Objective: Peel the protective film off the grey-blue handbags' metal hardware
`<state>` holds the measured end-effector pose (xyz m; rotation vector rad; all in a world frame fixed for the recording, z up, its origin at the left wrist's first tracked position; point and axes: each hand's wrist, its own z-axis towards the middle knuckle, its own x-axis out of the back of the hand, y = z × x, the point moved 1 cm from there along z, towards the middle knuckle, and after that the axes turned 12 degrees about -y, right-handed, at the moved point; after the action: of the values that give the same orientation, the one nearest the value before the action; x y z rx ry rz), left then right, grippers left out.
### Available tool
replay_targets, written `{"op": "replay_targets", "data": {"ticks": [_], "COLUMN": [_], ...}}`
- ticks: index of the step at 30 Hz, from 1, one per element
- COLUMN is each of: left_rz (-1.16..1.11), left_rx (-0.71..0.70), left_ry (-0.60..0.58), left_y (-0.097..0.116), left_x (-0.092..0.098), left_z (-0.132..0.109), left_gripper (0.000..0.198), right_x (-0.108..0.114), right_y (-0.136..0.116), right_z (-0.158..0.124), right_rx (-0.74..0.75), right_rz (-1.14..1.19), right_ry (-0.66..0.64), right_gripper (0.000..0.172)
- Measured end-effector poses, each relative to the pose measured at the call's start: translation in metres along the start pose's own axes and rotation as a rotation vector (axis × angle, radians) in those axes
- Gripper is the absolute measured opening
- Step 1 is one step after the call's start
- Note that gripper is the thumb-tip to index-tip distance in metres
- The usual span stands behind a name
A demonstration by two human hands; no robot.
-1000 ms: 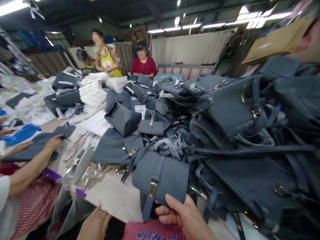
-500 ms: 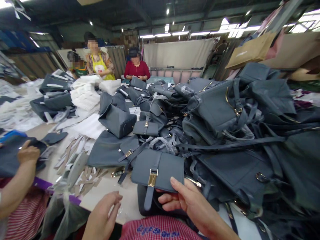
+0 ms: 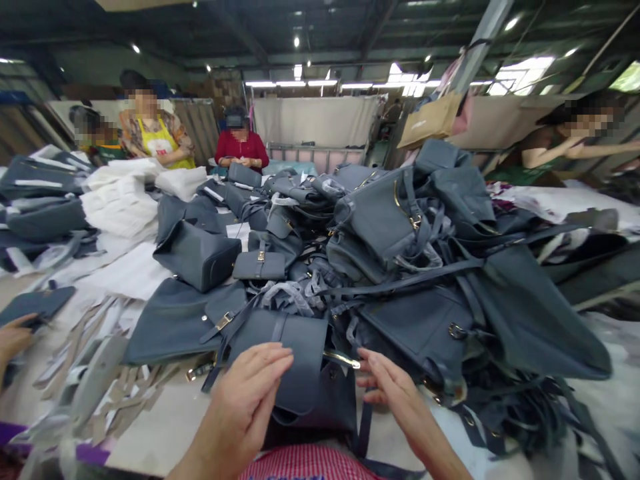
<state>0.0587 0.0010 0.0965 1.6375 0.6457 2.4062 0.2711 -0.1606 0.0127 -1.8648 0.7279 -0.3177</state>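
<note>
A dark blue-grey backpack (image 3: 333, 393) with a wide flap (image 3: 303, 347) lies before me at the table's near edge. My left hand (image 3: 250, 390) is over the flap's left part, fingers stretched out and side by side; whether it touches is unclear. The flap's buckle is hidden there. To the right of the flap, my right hand (image 3: 393, 390) is open, its fingertips close to the end of a gold zip (image 3: 345, 361). No object shows in either hand.
More blue-grey bags (image 3: 383, 217) are heaped across the table. White padding (image 3: 120, 207) is piled at the left, with beige strips (image 3: 127, 400) nearer me. A co-worker's hand (image 3: 14, 339) is at the left edge; people stand beyond the heap.
My right hand has let go of the buckled flap and moved right. My left hand has come over the flap. The view has turned right.
</note>
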Motion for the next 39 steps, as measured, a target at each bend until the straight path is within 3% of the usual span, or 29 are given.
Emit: {"op": "replay_targets", "data": {"ticks": [3,8,12,18,20,23,26,30,35,39], "left_rz": [-0.034,-0.083,-0.051,0.067,0.060,0.052,0.021,-0.033,-0.124,-0.189], "left_rx": [-0.079,-0.110,-0.048,0.069,0.082,0.094,0.100,0.115,0.123,0.136], "left_ry": [-0.122,-0.335,-0.388,-0.432,-0.436,-0.438,-0.435,-0.404,-0.374,-0.352], "left_y": [0.012,0.016,0.008,0.004,0.004,0.006,0.009,0.010,0.006,0.002], "left_x": [-0.008,-0.049,-0.077,-0.085,-0.086,-0.087,-0.088,-0.088,-0.089,-0.091], "left_z": [0.031,0.068,0.076,0.075,0.075,0.074,0.073,0.073,0.072,0.068], "left_gripper": [0.036,0.035,0.038,0.026,0.021,0.021,0.021,0.019,0.020,0.022], "right_x": [-0.011,-0.020,-0.025,-0.025,-0.023,-0.019,-0.016,-0.018,-0.017,0.005], "right_y": [0.005,0.004,0.003,0.012,0.014,0.011,0.005,0.007,0.017,0.022], "right_z": [0.001,-0.001,-0.001,0.004,0.004,0.001,-0.001,0.003,0.019,0.028], "right_rx": [0.051,0.042,0.055,0.086,0.139,0.340,0.562,0.724,0.697,0.547], "right_rz": [0.074,0.221,0.268,0.218,0.082,-0.370,-0.854,-1.235,-1.337,-1.369], "right_ry": [-0.068,-0.113,-0.108,-0.100,-0.095,-0.049,-0.010,0.032,0.122,0.143], "right_gripper": [0.052,0.053,0.045,0.044,0.034,0.016,0.019,0.027,0.033,0.029]}}
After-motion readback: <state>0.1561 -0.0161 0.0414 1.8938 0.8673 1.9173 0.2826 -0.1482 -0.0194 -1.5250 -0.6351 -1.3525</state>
